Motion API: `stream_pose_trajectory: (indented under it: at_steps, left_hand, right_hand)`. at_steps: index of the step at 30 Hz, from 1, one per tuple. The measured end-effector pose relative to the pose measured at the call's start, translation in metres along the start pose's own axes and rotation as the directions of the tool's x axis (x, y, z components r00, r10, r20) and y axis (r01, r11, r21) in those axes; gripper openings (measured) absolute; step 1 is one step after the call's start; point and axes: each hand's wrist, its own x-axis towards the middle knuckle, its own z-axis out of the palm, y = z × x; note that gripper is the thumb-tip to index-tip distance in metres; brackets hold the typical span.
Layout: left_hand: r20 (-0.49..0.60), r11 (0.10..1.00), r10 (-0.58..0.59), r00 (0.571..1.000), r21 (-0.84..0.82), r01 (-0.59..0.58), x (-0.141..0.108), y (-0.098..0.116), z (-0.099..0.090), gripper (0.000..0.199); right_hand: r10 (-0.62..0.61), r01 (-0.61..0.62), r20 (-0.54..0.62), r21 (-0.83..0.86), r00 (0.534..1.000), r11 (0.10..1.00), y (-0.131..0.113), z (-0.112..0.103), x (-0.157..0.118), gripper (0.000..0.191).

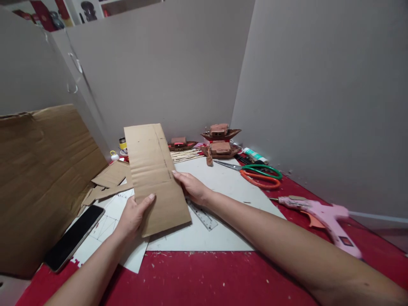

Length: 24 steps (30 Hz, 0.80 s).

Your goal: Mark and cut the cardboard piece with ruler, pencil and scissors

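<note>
Left hand (133, 216) and right hand (193, 187): both grips hold one cardboard sheet (152, 165); three model boats (219, 148) beyond.

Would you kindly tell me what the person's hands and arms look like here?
The left hand and right hand are ungloved. The left forearm and right forearm are bare, with no sleeve, watch or bracelet in view. Much of each hand is hidden, so rings cannot be ruled out.
</note>
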Motion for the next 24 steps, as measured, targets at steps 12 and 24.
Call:
stream_pose_trajectory:
  at_steps: [12, 24]
  left_hand:
    - [0.110, 0.999, 0.022, 0.994, -0.044, -0.017, 0.002, -0.005, -0.001, 0.047]
    - [0.198, 0.993, -0.010, 0.980, -0.116, 0.033, 0.005, -0.002, -0.005, 0.046]
  right_hand:
    - [-0.125, 0.125, -0.019, 0.037, 0.992, 0.991, -0.008, 0.006, -0.005, 0.041]
    - [-0.112, 0.113, -0.079, 0.008, 0.991, 0.994, -0.014, 0.008, -0.010, 0.035]
